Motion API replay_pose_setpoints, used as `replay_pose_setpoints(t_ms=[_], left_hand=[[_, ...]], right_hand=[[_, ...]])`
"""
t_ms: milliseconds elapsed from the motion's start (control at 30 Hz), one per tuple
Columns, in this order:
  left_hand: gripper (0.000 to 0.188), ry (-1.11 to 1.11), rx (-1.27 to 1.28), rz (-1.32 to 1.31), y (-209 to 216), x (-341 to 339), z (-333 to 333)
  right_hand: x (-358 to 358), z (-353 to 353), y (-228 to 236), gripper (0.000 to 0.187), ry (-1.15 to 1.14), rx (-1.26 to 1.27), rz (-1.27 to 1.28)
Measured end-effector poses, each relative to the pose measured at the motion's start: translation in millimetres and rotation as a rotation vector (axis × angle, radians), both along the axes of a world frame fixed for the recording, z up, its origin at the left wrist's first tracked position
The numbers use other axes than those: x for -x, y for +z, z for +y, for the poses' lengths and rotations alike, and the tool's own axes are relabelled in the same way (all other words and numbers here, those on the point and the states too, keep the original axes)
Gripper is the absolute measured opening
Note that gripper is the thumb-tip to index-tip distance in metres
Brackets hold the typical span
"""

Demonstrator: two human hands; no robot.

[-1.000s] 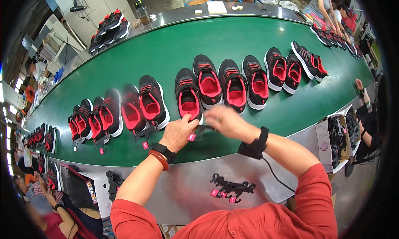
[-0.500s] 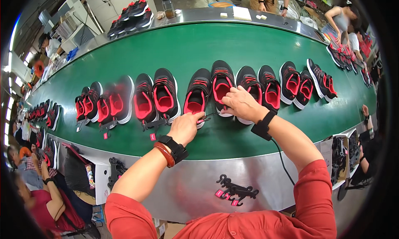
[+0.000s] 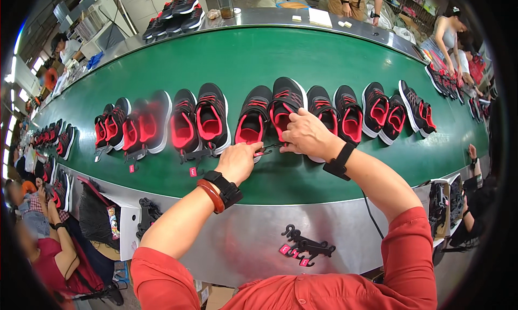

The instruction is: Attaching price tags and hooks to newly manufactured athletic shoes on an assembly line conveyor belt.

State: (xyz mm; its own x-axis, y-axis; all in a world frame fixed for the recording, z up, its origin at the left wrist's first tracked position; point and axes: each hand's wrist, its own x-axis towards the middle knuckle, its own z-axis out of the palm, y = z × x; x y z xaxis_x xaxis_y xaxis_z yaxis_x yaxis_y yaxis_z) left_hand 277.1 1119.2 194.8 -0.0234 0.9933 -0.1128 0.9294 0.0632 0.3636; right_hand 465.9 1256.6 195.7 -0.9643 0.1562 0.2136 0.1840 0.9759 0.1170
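Observation:
A pair of black sneakers with red lining lies on the green belt before me, the left shoe (image 3: pixel 256 102) and the right shoe (image 3: pixel 290 86) side by side, heels toward me. My left hand (image 3: pixel 240 161), fingers closed, pinches one end of a black plastic shoe hanger (image 3: pixel 273 146) at the left shoe's heel. Closed at the right shoe's heel, my right hand (image 3: pixel 308 135) grips the hanger's other end, and its fingers cover part of that heel. Several spare hangers (image 3: pixel 307 245) with pink tags rest on the metal edge near my body.
More sneaker pairs line the green belt (image 3: pixel 178 56) on both sides; some at left carry hangers (image 3: pixel 197 154). Boxes of hangers stand at the left (image 3: pixel 129 232) and right (image 3: pixel 452 202). Stacked shoes (image 3: pixel 175 16) and a bottle (image 3: pixel 225 2) sit on the far ledge. Other people work around.
Both hands have shifted slightly left and stay at the heels with the hanger between them. The right shoe now tilts more, its toe pointing up and to the left.

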Motion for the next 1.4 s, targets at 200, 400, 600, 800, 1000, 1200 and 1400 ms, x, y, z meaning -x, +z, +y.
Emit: replay_pose_setpoints(t_ms=[200, 400, 600, 800, 1000, 1200, 1400], left_hand=[[0.044, 0.023, -0.018, 0.004, 0, -3, -1], [0.04, 0.036, -0.06, -0.457, -30, 1, 1], [0.049, -0.108, -0.189, -0.531, -56, 10, -6], [0.07, -0.143, -0.129, 0.092, -8, 3, -18], [0.038, -0.282, -0.537, -0.059, 7, -62, -8], [0.038, -0.246, -0.412, -0.024, -31, -137, 39], [0.033, -0.273, -0.393, -0.244, -44, -135, 68]], right_hand=[[6, -1, -1, 0.031, 0.004, 0.001, -0.047], [16, -7, -10, 0.023, -0.073, -0.003, -0.123], [-2, -12, -20, 0.016, -0.034, 0.049, 0.14], [-52, -46, 9, 0.044, -0.122, 0.27, 0.381], [-143, -124, -15, 0.015, -0.107, 0.713, 0.028], [-183, -175, -12, 0.038, -0.207, 0.712, -0.305], [-205, -191, -32, 0.026, -0.219, 0.69, -0.274]])
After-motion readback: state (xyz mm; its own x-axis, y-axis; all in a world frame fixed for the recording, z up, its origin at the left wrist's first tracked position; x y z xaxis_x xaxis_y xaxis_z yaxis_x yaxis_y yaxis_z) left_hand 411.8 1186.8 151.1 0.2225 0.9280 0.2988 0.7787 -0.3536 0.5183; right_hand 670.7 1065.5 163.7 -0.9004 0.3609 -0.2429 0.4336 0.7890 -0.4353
